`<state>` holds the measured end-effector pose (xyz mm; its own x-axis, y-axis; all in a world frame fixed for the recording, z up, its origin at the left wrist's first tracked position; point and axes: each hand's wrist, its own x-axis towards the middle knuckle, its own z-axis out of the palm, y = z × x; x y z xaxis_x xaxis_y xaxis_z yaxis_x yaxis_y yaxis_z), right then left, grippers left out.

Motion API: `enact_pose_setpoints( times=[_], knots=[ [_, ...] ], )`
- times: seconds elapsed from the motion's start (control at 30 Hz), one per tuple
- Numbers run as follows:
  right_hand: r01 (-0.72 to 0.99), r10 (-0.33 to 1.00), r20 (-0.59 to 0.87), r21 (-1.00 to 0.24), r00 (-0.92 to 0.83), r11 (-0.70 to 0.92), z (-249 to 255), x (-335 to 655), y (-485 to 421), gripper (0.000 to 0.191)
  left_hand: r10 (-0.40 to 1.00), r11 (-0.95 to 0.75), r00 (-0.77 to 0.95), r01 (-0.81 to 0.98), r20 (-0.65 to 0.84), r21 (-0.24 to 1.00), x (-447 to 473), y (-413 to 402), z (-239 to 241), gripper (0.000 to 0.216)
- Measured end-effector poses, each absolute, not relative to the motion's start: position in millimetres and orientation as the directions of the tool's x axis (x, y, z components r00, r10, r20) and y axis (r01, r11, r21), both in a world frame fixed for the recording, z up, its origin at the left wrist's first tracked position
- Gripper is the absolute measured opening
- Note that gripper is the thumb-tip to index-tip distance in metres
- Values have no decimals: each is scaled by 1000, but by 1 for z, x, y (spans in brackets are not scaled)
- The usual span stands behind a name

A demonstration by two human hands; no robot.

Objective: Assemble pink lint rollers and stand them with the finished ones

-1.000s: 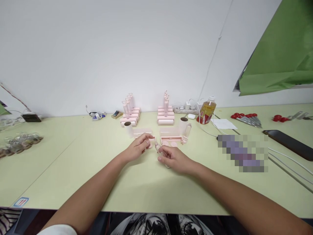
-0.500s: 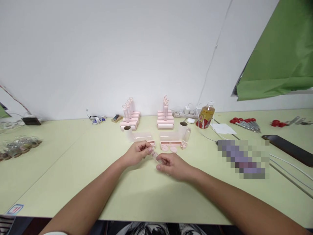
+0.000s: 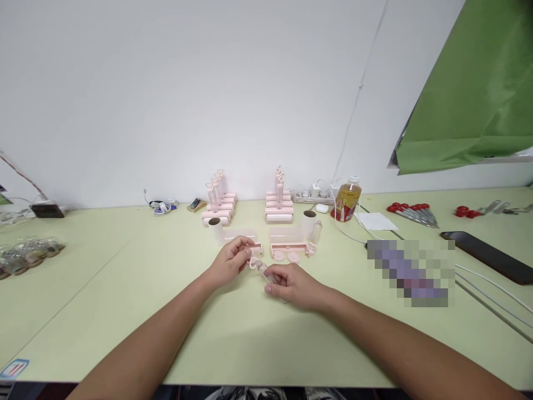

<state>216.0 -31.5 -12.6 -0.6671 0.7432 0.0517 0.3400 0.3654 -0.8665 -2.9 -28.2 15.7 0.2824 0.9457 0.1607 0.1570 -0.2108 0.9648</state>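
My right hand is wrapped round a slim clear tube bottle that lies tilted above the tabletop. Its upper end carries a pale pink loop-topped cap, pinched at the edge by the curled thumb and fingers of my left hand; the exact contact is partly hidden. Just beyond my hands is an open pink roller case, with two pink discs in front of it. Another open pink case is half covered by my left hand. A second clear bottle stands at the right.
White paper rolls stand beside the cases. Finished-looking pink rollers with upright bottles form two rows near the wall. Right are a drink bottle, cables, red-handled tools and a black phone-like slab. Glass jars sit far left.
My left hand has shifted slightly off the cap, so its pink loop now shows beside the thumb. My right hand keeps its grip on the tube bottle. The camera view has moved a little.
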Motion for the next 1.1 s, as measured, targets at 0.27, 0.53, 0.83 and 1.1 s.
enact_pose_setpoints(
  times=[0.27, 0.53, 0.83, 1.1],
  knots=[
    [318, 737, 52, -880, -674, 352, -9, 216, -32, 23, 936, -188, 331, 186, 119, 964, -1, -29, 14, 33],
    [273, 726, 102, -884, -680, 379, -10, 216, -32, 32, 946, -187, 266, -18, 185, 982, 0, -26, 15, 30],
    [167, 702, 182, -902, -688, 397, -13, 215, -31, 37, 852, -427, 445, 283, 277, 859, 6, -41, 25, 30],
    [164, 685, 133, -922, -716, 351, -16, 219, -32, 45, 822, -570, 239, 354, 517, 742, -5, -40, 35, 22]
  ],
)
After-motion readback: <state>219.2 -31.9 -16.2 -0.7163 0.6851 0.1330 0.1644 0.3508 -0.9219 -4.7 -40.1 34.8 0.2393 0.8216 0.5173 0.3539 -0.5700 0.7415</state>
